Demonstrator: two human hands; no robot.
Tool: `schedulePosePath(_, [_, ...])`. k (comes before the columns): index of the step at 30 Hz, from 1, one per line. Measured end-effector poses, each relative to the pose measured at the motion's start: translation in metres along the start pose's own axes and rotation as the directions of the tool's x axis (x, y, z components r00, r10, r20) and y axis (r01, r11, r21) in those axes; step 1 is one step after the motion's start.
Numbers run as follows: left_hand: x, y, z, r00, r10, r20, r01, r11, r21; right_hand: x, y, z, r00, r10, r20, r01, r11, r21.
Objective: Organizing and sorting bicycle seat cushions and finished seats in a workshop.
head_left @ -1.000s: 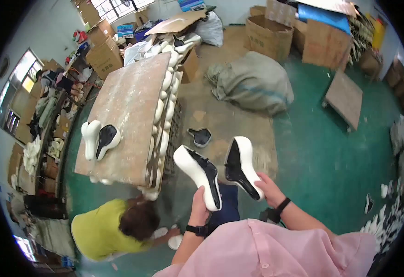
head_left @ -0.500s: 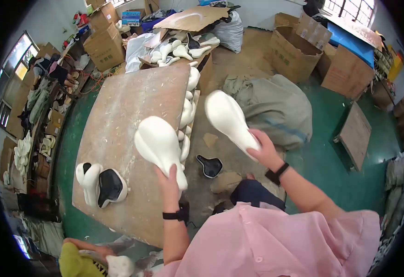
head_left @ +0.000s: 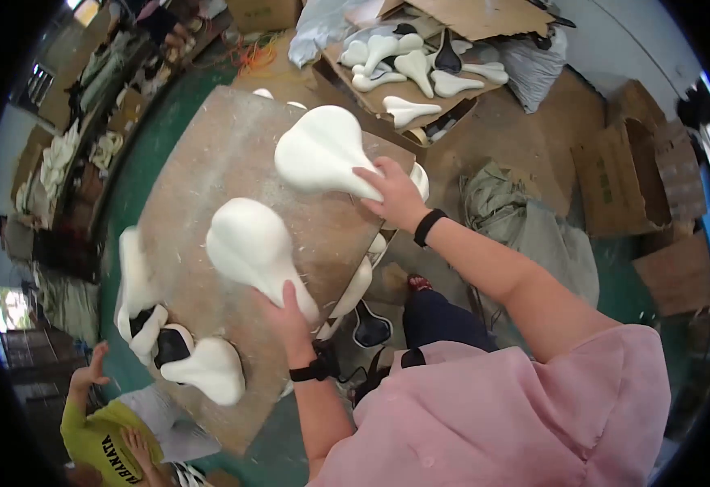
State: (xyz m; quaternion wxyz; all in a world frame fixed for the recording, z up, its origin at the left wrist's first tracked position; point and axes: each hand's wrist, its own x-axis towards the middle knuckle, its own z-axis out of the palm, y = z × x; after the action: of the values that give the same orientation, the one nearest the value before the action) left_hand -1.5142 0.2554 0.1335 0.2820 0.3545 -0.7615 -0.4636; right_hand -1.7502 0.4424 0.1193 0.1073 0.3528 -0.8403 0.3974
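My left hand (head_left: 288,321) is closed around the narrow nose of a white bicycle saddle (head_left: 249,243), held low over the board-topped table (head_left: 180,178). Farther off and to the right, my right hand (head_left: 395,193) grips a second white saddle (head_left: 321,150) by its nose, thumb and fingers on either side. The wide ends of both saddles point away from me. At the table's near left lies a cluster of saddles: a white one (head_left: 213,369) on its outer side, a tall white one (head_left: 133,272) behind, and parts of dark undersides between them.
Beyond the table, a cardboard box (head_left: 469,105) is heaped with white saddles. More white saddles (head_left: 355,288) show below the table's right edge. A black saddle (head_left: 371,326) is on the floor beside my leg. At lower left sits a person in yellow-green (head_left: 116,434), one hand raised.
My right hand has brought its saddle left, from above the floor to above the table. More saddles show at the table's near left corner. The view has turned left; the other person's hand is raised.
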Motion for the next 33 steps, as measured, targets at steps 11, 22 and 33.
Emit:
schedulePosePath(11, [-0.043,0.034,0.016,0.936,-0.348,-0.052,0.340,0.932,-0.124,0.038,0.072,-0.001,0.927,0.017,0.373,-0.033,0.999,0.035])
schedulePosePath(22, [-0.088,0.013,0.007,0.930,-0.345,-0.128,0.312,0.924,-0.222,0.139,0.064,-0.109,0.780,-0.261,0.568,0.309,0.951,0.014])
schedulePosePath(33, [-0.033,0.051,0.059,0.877,-0.466,-0.117,0.400,0.843,-0.360,0.231,0.073,0.039,-0.033,-0.901,0.433,0.594,0.331,0.733])
